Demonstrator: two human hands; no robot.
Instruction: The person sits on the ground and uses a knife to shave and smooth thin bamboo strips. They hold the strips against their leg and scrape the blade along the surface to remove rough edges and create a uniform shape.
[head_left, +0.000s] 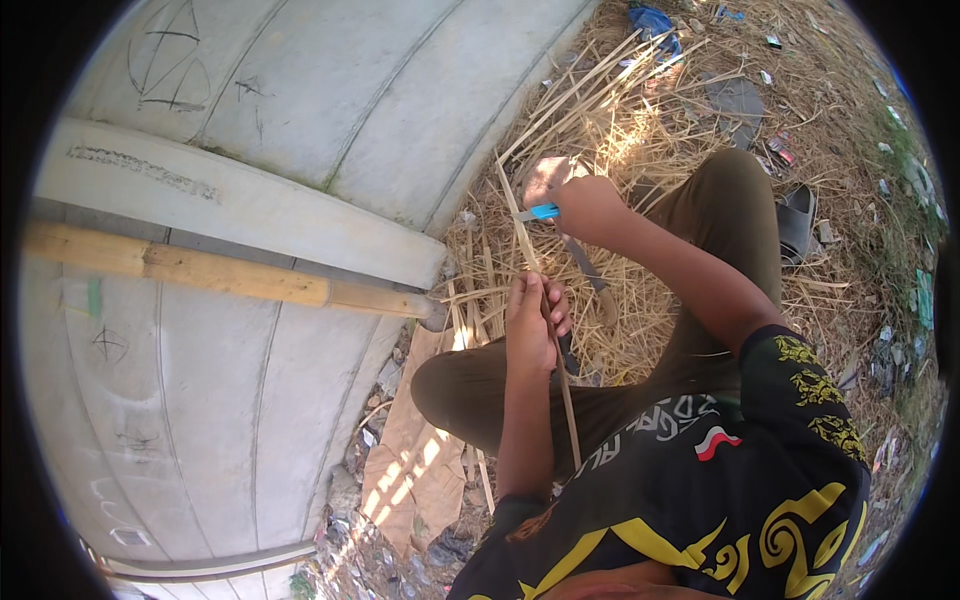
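My right hand (pixel 592 211) is closed around a blue-handled cutter knife (pixel 545 211). Its blade lies against a long pale strip, apparently split bamboo (pixel 517 222). Lower down, my left hand (pixel 536 318) grips the same strip, thumb on top and fingers curled round it. The strip runs from the far straw, through the left hand and down towards my shirt. Just beyond the right hand sits a pinkish-brown block or stone (pixel 546 180). Below it on the shavings lies a larger blade with a brown handle (pixel 606 306), partly hidden.
Pale shavings (pixel 640 345) and loose strips cover the ground between my crossed legs. To the left stands a grey panel wall (pixel 330 130) with a bamboo pole (pixel 240 278) along it. Brown cardboard (pixel 405 480) lies near my left knee; a dark sandal (pixel 796 225) is at right.
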